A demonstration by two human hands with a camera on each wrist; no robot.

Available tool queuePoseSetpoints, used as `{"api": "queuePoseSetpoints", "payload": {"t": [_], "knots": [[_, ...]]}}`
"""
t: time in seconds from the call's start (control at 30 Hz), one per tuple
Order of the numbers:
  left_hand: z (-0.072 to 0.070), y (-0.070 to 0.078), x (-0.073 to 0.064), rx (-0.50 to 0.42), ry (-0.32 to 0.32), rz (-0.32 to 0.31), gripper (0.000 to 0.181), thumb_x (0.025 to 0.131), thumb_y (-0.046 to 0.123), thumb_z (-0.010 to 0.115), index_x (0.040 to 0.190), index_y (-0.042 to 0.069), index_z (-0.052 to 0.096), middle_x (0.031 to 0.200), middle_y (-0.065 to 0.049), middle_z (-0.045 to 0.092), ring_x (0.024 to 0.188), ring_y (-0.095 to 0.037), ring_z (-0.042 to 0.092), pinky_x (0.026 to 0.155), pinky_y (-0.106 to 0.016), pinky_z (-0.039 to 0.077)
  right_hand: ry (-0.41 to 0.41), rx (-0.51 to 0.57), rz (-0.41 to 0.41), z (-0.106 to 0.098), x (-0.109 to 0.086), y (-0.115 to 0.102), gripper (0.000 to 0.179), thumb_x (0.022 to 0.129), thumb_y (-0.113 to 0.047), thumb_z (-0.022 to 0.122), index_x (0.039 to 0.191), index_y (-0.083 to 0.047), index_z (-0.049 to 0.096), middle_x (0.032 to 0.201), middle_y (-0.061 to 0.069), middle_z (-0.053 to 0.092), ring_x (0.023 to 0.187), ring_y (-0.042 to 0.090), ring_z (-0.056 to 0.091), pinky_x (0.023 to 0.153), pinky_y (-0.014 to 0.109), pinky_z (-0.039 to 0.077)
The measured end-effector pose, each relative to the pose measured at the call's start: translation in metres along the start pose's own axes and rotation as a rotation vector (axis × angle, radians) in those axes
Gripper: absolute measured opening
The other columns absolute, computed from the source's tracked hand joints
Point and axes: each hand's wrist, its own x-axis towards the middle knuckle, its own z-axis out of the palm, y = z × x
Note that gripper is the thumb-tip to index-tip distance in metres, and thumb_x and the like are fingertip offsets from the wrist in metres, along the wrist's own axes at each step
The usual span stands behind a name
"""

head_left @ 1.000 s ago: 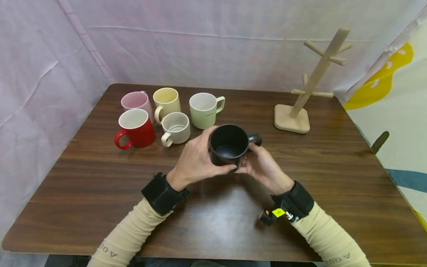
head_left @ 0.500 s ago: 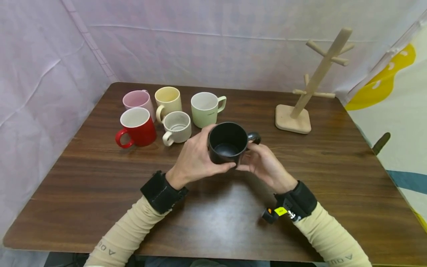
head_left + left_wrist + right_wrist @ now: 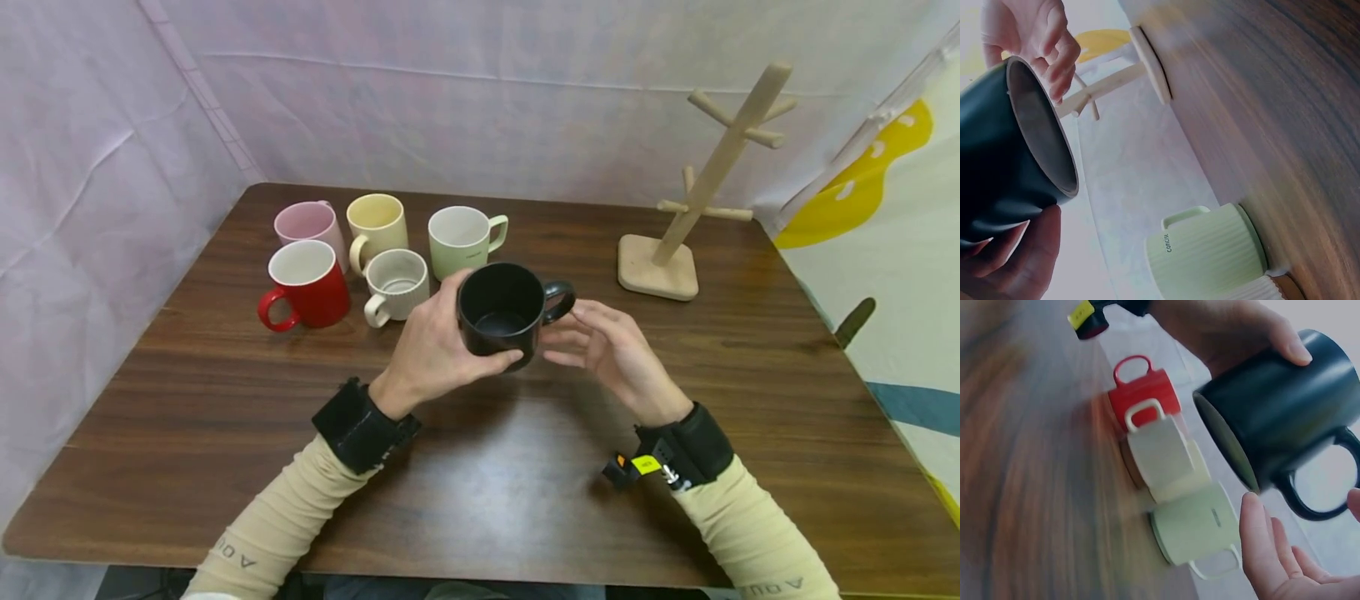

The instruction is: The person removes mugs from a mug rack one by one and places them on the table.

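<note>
My left hand [image 3: 431, 342] grips a black mug [image 3: 500, 312] by its body, thumb along the near side, and holds it up above the table. The mug's mouth faces up in the head view, and its handle points right. Close beside that handle is my right hand [image 3: 611, 354], its fingers loosely extended and its thumb tip right at the handle. In the right wrist view, the fingers [image 3: 1260, 540] of the right hand are spread below the mug's rim, with the looped handle [image 3: 1316, 515] between them and the thumb. The left wrist view shows the left fingers [image 3: 1032, 256] under the mug.
On the wooden table [image 3: 247, 467], a pink mug [image 3: 306, 221], red mug [image 3: 318, 292], yellow mug [image 3: 378, 225], ribbed white cup [image 3: 401, 287] and pale green mug [image 3: 453, 246] stand grouped at the back left. A wooden mug tree [image 3: 660, 271] stands at the back right.
My right hand has come off the mug's body and drawn slightly right, its fingers loosening. The left hand has carried the black mug a little left and away from me, so more of the handle shows.
</note>
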Motion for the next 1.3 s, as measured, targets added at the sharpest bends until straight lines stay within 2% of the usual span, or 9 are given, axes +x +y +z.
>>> {"api": "queuePoseSetpoints", "payload": {"t": [0.17,0.3,0.47,0.77,1.3], "knots": [[0.0,-0.002,0.0,0.018,0.018,-0.032,0.096,0.063,0.032,0.097,0.133,-0.009,0.046,0.119,-0.022,0.065,0.103,-0.033,0.068,0.085,-0.046,0.056,0.093,0.029,-0.078,-0.008,0.002,-0.008,0.019,0.104,0.0,0.049,0.111,-0.005,0.067,0.097,0.011,0.073,0.085,0.023,0.072,0.086,0.042,0.057],[-0.001,-0.004,0.0,0.036,0.035,-0.07,0.095,0.063,0.032,0.097,0.132,-0.008,0.046,0.117,-0.021,0.066,0.102,-0.033,0.067,0.085,-0.046,0.055,0.143,-0.003,-0.105,-0.012,0.002,-0.013,0.016,0.103,0.001,0.051,0.109,-0.002,0.066,0.094,0.011,0.072,0.082,0.022,0.071,0.083,0.037,0.058],[-0.001,-0.005,0.001,0.038,0.037,-0.103,0.095,0.063,0.033,0.097,0.132,-0.007,0.047,0.117,-0.019,0.066,0.102,-0.032,0.067,0.085,-0.046,0.055,0.136,-0.065,-0.118,-0.013,0.002,-0.015,0.02,0.103,0.003,0.052,0.101,-0.005,0.07,0.093,0.009,0.072,0.078,0.021,0.071,0.079,0.035,0.058],[0.001,-0.009,0.002,0.065,0.038,-0.147,0.094,0.063,0.033,0.097,0.132,-0.007,0.047,0.119,-0.02,0.065,0.103,-0.034,0.066,0.086,-0.048,0.054,0.176,-0.29,-0.257,-0.009,0.0,-0.012,0.013,0.098,0.005,0.06,0.093,-0.003,0.07,0.087,0.01,0.07,0.074,0.019,0.07,0.074,0.032,0.059],[0.007,-0.018,0.008,0.092,0.011,-0.216,0.091,0.066,0.031,0.096,0.132,-0.005,0.045,0.114,-0.021,0.065,0.1,-0.036,0.067,0.085,-0.048,0.054,0.149,-0.316,-0.286,-0.01,0.0,-0.014,0.009,0.097,0.005,0.061,0.094,0.002,0.068,0.083,0.011,0.069,0.073,0.019,0.069,0.072,0.033,0.059]]}}
